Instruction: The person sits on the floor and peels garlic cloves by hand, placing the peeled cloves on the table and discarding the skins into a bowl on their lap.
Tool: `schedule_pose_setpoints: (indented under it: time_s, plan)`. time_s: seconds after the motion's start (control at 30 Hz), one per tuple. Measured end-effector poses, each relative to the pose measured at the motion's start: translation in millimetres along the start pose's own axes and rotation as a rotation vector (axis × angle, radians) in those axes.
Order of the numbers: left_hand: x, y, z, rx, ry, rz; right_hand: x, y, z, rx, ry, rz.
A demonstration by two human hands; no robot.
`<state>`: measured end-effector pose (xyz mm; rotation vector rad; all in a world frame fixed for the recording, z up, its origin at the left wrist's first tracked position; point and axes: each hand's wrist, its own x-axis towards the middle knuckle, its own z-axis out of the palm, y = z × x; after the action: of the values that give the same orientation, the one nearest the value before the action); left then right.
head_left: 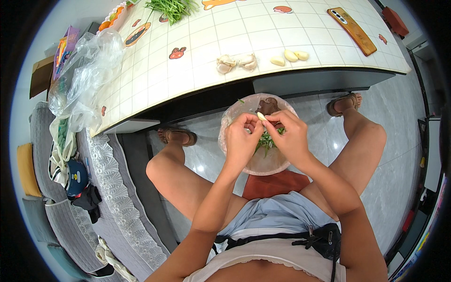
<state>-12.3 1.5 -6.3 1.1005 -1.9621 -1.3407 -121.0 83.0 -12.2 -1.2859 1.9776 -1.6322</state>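
Observation:
Between the fingertips of both hands is a pale garlic clove (261, 116), held above a lined waste bin (232, 116). My left hand (243, 135) pinches it from one side, and my right hand (288, 132) grips it from the other. Green plant trimmings (266, 142) and some brown scraps (268, 106) lie in the bin, partly hidden by my hands. Beyond it, near the table's edge, three peeled garlic cloves (291, 55) lie on the tablecloth. To their left rest two pieces of unpeeled garlic (225, 64) in papery skin.
The table (197, 74) has a checked cloth with cartoon prints. A bunch of green stems (172, 10) lies at its far side, a phone (352, 31) at the right. Crumpled clear plastic bags (93, 70) hang over the left corner. A grey sofa (67, 218) stands at left.

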Motion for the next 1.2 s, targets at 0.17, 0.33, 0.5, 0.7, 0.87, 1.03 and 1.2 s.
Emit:
schedule_pose_setpoints:
  time_s: [0.17, 0.33, 0.5, 0.7, 0.87, 1.03, 1.2]
  plan:
    - [-0.4, 1.7, -1.1, 0.013, 0.02, -0.004, -0.5, 1.8, 0.1, -0.054, -0.008, -0.081]
    - [-0.5, 1.3, -2.5, 0.035, 0.028, 0.018, 0.7, -1.1, -1.6, 0.034, -0.001, 0.028]
    - [0.1, 0.9, -3.2, 0.027, 0.041, 0.028, 3.0, -1.3, -4.2, 0.073, 0.003, 0.09]
    - [0.1, 3.3, -1.7, -0.006, 0.002, 0.002, 2.4, -0.2, -3.9, 0.049, 0.003, 0.07]
    - [0.7, -3.0, 0.0, -0.023, 0.03, 0.037, -0.6, 0.4, -1.0, -0.012, 0.004, -0.031]
    - [1.2, 0.4, -0.5, -0.015, 0.025, -0.001, -0.1, 1.6, -1.4, -0.055, 0.002, -0.108]
    - [1.8, 1.2, -0.6, -0.026, 0.04, 0.01, 0.3, -2.6, -2.5, -0.055, -0.008, -0.111]
